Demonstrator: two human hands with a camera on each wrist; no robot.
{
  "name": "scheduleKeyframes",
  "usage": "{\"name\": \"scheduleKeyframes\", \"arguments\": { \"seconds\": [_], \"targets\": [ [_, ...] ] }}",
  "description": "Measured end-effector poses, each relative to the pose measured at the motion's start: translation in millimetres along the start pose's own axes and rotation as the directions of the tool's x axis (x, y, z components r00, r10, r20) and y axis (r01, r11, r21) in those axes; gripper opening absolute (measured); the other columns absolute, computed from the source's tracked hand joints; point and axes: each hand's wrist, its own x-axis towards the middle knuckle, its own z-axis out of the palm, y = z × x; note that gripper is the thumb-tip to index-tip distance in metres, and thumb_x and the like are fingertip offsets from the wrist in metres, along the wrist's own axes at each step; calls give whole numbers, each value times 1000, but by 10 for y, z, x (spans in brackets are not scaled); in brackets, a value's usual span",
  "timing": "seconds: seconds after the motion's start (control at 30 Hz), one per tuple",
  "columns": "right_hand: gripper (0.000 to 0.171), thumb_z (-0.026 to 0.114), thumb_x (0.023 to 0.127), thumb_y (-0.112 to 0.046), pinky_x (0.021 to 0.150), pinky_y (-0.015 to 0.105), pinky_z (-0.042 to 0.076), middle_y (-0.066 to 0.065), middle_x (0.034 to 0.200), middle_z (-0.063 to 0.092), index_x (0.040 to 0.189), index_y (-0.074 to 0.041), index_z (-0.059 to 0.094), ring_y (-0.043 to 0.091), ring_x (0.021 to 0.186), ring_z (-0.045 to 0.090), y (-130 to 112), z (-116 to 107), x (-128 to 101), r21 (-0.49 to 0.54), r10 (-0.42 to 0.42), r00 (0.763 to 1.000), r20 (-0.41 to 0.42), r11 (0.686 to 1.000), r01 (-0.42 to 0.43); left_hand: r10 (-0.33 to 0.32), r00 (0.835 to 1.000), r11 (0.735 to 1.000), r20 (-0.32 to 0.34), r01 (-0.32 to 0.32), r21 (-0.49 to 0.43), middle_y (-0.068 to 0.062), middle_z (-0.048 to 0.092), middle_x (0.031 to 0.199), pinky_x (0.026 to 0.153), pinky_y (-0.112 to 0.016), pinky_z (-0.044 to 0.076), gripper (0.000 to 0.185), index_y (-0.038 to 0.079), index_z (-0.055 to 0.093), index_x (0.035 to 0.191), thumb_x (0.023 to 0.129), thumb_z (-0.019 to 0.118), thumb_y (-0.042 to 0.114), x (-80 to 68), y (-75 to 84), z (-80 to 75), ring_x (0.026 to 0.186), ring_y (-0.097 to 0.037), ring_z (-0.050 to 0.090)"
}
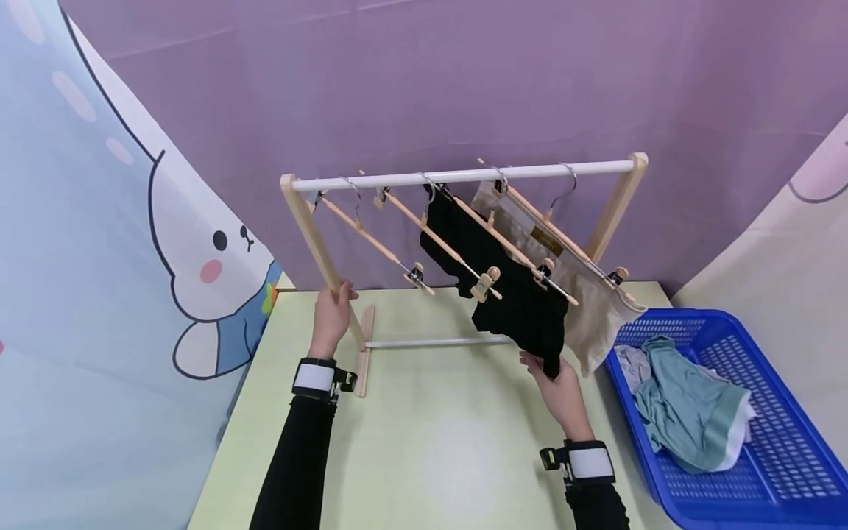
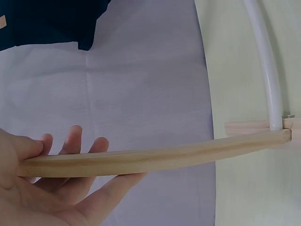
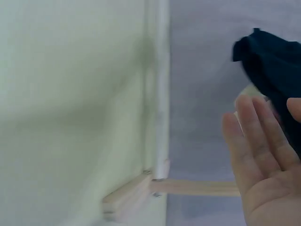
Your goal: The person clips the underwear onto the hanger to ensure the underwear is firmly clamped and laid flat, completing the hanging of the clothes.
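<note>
A small clothes rack with a white top bar and wooden posts stands on the table. My left hand grips its left wooden post, thumb on one side and fingers on the other. A black garment hangs from a wooden clip hanger. At the garment's lower edge is my right hand, its fingers straight against the cloth. The thumb shows only partly in the right wrist view. Behind the black garment, a beige cloth piece hangs from another clip hanger.
Two bare clip hangers, one on the far left and one beside it, hang from the bar. A blue basket at the right holds a teal garment and paler cloth. Behind the rack is a purple curtain.
</note>
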Motion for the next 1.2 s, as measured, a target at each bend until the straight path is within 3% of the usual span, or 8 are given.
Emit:
{"name": "scheduleKeyframes", "arguments": {
  "seconds": [0.1,0.2,0.37,0.5,0.7,0.93,1.1,1.2],
  "targets": [
    [27,52,104,-14,87,27,55,19,114,70,121,3,64,23,104,69,120,6,-30,-32,-29,999,26,999,30,0,1000,1000,8,1,-8,-27,67,104,94,-51,46,30,-4,57,118,107,42,20,-8,-20,5,104,-39,63],
    [23,53,102,-7,87,42,54,20,110,71,121,4,62,33,104,68,233,9,-124,-204,-30,998,64,978,42,-20,1000,1000,15,20,4,-27,67,105,94,-50,47,30,-3,57,119,107,42,20,-55,-73,5,104,-38,63],
    [21,61,96,-7,83,52,52,21,103,70,111,7,65,40,97,67,363,42,-291,-495,62,983,172,868,32,-40,999,999,17,39,30,-27,66,105,92,-50,47,31,-3,56,120,108,42,21,-114,-108,-22,104,-38,62],
    [16,63,93,-8,83,51,52,18,96,70,98,5,70,38,93,67,406,70,-307,-568,61,975,213,820,73,-25,1000,999,16,25,23,-28,66,106,93,-51,47,32,-5,56,121,108,42,21,-82,-80,-18,106,-39,62],
    [13,64,92,-8,82,52,52,16,94,70,95,3,71,37,91,66,380,84,-261,-600,60,973,222,795,88,-37,998,996,52,33,83,-29,62,121,94,-55,48,35,-2,51,125,108,43,27,-115,-177,-15,115,-42,60],
    [5,69,84,-2,78,48,53,13,86,67,85,2,70,32,84,65,396,160,-302,-617,-19,980,199,775,140,-120,984,983,134,99,158,-29,46,140,96,-54,50,50,-3,32,146,105,48,19,-408,-503,49,127,-45,51],
    [7,73,80,0,78,47,53,12,86,66,86,3,70,31,84,64,406,168,-312,-634,-64,978,197,753,177,-187,978,961,91,162,225,-27,47,120,77,-45,54,37,-8,44,127,99,57,14,-757,-751,238,98,-38,60],
    [9,74,78,0,78,47,53,11,86,66,86,2,70,31,84,64,399,155,-288,-642,-69,977,203,744,186,-184,975,953,127,145,265,-24,47,109,69,-39,51,26,-6,52,112,96,62,13,-999,-887,382,85,-30,58]
  ]
}}
